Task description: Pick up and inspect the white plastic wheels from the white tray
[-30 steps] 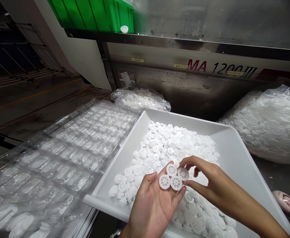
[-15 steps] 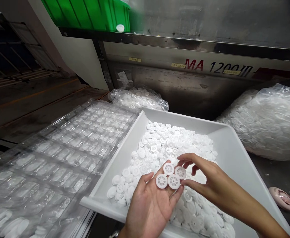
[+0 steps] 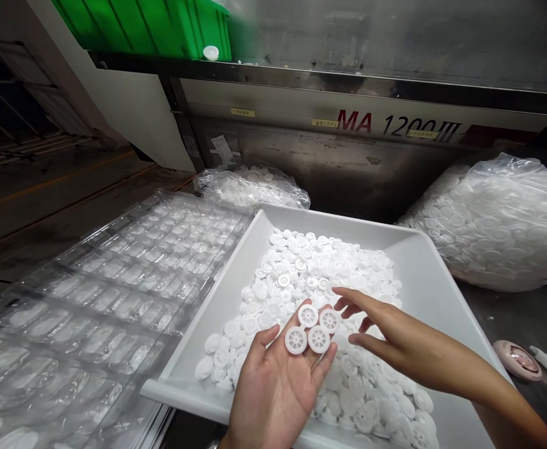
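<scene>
Your open left hand (image 3: 275,393) cups four plastic wheels (image 3: 319,339) at 6 o'clock, right fingers (image 3: 357,298) spread beside them; tilting could spill them into the tray (image 3: 435,274).

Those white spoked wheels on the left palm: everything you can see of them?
Four white wheels, matte and plastic by the look, each with a round rim, radial spokes and a central hub. They lie flat in a tight cluster, rims touching, on the upper palm and fingers of the left hand. The fingertips of the right hand are close beside them; contact cannot be told. Below is a heap of similar wheels in a white tray.
</scene>
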A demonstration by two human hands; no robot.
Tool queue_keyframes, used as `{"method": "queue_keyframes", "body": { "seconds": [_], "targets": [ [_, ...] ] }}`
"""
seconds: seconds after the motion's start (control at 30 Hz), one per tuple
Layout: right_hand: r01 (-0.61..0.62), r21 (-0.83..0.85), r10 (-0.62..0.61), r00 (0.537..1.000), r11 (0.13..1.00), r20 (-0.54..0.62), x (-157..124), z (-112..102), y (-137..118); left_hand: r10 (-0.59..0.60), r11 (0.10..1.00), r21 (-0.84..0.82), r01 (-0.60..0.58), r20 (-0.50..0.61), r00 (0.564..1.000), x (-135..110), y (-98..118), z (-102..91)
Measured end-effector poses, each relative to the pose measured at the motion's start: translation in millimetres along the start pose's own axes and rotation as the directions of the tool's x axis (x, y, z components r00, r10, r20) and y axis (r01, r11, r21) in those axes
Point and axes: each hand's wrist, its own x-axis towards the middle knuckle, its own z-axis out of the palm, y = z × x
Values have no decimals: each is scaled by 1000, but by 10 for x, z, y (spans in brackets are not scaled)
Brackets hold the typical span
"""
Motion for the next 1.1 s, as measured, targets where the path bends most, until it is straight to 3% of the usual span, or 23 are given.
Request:
{"method": "queue_keyframes", "body": {
  "seconds": [0.47, 0.73, 0.83, 0.9, 0.97, 1.03, 1.07, 1.1],
  "targets": [
    [-20, 18, 20, 1000, 1000, -1, -27, -66, -37, -3, 1000, -8, 3, -20, 1000, -1, 6, 15],
    [-22, 166, 19, 1000, 986, 18, -23, -132, -21, -4, 1000, 19, 5, -11, 1000, -7, 15, 48],
    [-62, 298, 73, 997, 953, -24, 42, -74, -75, 78, 992, 102, -73, -44, 996, -8, -20, 49],
    [-80, 424, 137, 985, 902, -104, 91, 89, -163, 216, 931, 312, -188, -57, 975, 8, -89, 29],
    [-66, 541, 185, 968, 838, -168, 120, 350, -280, 321, 787, 562, -253, -24, 947, 35, -196, 3],
    [-10, 617, 156, 971, 787, -183, 129, 650, -394, 318, 675, 696, -245, 25, 948, 52, -320, -1],
    [55, 649, 126, 966, 758, -228, 133, 787, -441, 305, 629, 738, -245, 55, 951, 50, -375, 9],
    [233, 690, 64, 925, 685, -376, 141, 902, -481, 301, 555, 791, -257, 97, 949, 39, -419, 27]
  ]
}}
